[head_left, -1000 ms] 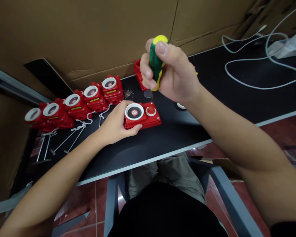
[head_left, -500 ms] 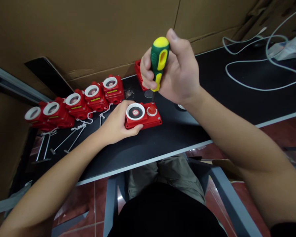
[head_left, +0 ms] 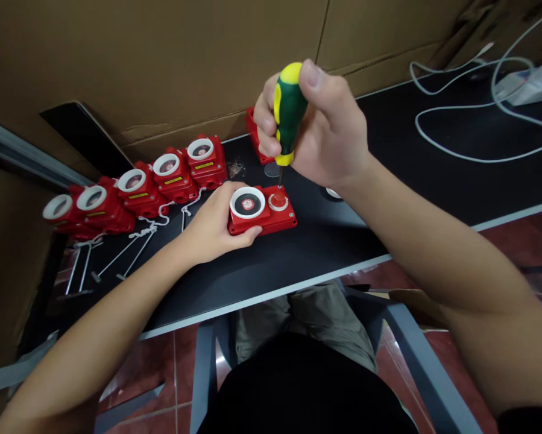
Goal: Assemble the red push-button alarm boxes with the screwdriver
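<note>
A red alarm box with a white-ringed round window and a red button lies on the black table. My left hand grips its left end, thumb along the near side and fingers behind. Wrapped round the green and yellow handle of a screwdriver is my right hand, its thumb near the top of the handle. The screwdriver stands nearly upright. Its tip meets the box at a screw by the far right corner, just behind the button. Another screw shows at the right edge.
Several similar red boxes with white cords and thin metal hammers stand in a row at left. Behind my right hand sits another red part. A clear disc lies nearby. A white cable loops at right; cardboard backs the table.
The screwdriver handle has turned in my right hand, its yellow inset now facing left. My right thumb has shifted over the handle's top. My left hand and the box stay put.
</note>
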A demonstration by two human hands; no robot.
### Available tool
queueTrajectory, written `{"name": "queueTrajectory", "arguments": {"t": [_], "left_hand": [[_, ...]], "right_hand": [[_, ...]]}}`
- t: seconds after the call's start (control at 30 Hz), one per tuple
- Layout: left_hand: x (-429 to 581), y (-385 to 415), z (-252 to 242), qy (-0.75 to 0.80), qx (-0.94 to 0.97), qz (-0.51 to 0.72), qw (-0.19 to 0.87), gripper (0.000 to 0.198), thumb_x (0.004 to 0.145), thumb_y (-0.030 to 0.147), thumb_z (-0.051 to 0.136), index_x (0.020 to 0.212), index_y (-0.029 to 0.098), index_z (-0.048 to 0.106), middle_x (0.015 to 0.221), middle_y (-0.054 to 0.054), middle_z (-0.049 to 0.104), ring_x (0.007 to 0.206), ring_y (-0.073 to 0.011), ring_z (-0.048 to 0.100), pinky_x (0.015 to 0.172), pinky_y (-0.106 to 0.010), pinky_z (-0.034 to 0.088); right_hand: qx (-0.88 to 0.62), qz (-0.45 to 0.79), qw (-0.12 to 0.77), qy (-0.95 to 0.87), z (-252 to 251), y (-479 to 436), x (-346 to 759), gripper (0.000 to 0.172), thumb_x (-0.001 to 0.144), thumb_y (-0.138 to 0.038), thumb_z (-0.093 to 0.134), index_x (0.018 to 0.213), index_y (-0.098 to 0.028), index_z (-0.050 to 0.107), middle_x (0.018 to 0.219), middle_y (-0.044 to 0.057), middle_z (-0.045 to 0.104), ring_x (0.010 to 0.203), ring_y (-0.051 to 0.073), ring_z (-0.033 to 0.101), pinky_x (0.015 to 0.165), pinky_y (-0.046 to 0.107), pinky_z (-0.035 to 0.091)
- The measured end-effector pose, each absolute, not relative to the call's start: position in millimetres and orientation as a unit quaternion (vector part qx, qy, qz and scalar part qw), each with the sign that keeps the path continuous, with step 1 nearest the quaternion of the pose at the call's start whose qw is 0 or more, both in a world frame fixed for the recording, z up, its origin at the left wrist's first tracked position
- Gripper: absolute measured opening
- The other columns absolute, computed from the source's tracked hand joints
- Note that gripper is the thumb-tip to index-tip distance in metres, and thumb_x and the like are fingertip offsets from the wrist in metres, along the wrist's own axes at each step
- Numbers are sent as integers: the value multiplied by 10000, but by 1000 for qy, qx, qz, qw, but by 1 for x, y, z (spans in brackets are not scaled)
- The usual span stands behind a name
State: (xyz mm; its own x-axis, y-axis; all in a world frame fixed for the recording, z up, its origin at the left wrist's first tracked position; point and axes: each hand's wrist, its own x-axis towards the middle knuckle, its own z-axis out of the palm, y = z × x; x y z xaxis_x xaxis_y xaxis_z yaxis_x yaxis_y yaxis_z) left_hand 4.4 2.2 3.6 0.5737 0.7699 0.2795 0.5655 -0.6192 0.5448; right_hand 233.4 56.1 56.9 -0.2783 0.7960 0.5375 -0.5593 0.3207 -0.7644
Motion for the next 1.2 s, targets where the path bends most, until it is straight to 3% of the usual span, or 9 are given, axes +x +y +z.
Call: {"name": "queueTrajectory", "arguments": {"t": [0.23, 0.37, 0.47, 0.53, 0.6, 0.7, 0.83, 1.07, 1.2], "left_hand": [[2, 3, 2, 370, 872, 259, 190, 651, 968, 548, 801, 1457, 201, 548, 1457, -164, 755, 1324, -357, 781, 1181, -481, 634], [2, 3, 1, 374, 870, 259, 191, 655, 970, 561, 801, 1457, 204, 546, 1455, -166, 757, 1320, -360, 781, 1179, -489, 635], [2, 3, 1, 376, 869, 258, 191, 655, 969, 565, 797, 1459, 211, 543, 1469, -168, 756, 1334, -366, 777, 1195, -503, 631], [2, 3, 2, 376, 869, 258, 189, 655, 967, 567, 797, 1457, 217, 540, 1466, -167, 757, 1331, -368, 777, 1195, -508, 632], [2, 3, 2, 377, 870, 256, 187, 658, 965, 572, 800, 1456, 222, 537, 1461, -164, 758, 1325, -369, 777, 1190, -511, 635], [2, 3, 2, 377, 872, 254, 184, 659, 964, 573, 802, 1456, 226, 535, 1458, -162, 756, 1320, -370, 777, 1183, -512, 640], [2, 3, 2, 377, 871, 255, 184, 655, 968, 568, 794, 1458, 220, 534, 1459, -163, 754, 1322, -367, 780, 1187, -507, 639], [2, 3, 3, 378, 873, 251, 180, 647, 969, 559, 798, 1459, 225, 540, 1441, -153, 755, 1309, -367, 782, 1173, -505, 647], [1, 3, 3, 377, 872, 252, 183, 659, 970, 579, 799, 1462, 225, 539, 1441, -156, 754, 1308, -366, 781, 1177, -506, 645]], "right_hand": [[-96, 570, 596, -558, 54, 48, 233, 629, 904, -792, 902, 878, -261, 565, 842, -13, 654, 607, 130, 548, 641, 332, 412], [-116, 557, 598, -564, 56, 48, 233, 652, 881, -821, 909, 965, -271, 568, 743, -61, 577, 528, 116, 366, 561, 333, 278], [-131, 574, 582, -561, 58, 52, 232, 740, 920, -973, 726, 1051, -245, 703, 660, -64, 467, 510, 120, 268, 525, 342, 216], [-117, 587, 569, -564, 59, 58, 232, 887, 952, -1070, 527, 985, -214, 756, 633, -46, 422, 496, 117, 274, 499, 344, 215], [-98, 590, 566, -568, 59, 63, 231, 925, 965, -1093, 458, 856, -214, 726, 630, -28, 421, 496, 112, 309, 474, 338, 221], [-94, 586, 573, -566, 58, 66, 232, 823, 987, -1021, 593, 788, -227, 673, 658, -19, 444, 543, 121, 380, 477, 314, 286], [-98, 588, 573, -562, 58, 59, 233, 738, 944, -963, 748, 862, -232, 701, 754, -16, 525, 594, 120, 405, 563, 305, 411], [-91, 600, 591, -532, 59, 48, 234, 585, 920, -693, 945, 859, -241, 578, 826, -12, 669, 614, 121, 551, 636, 317, 430], [-84, 589, 591, -544, 58, 49, 236, 581, 919, -664, 955, 917, -241, 555, 737, -49, 627, 540, 95, 478, 574, 297, 352]]}}
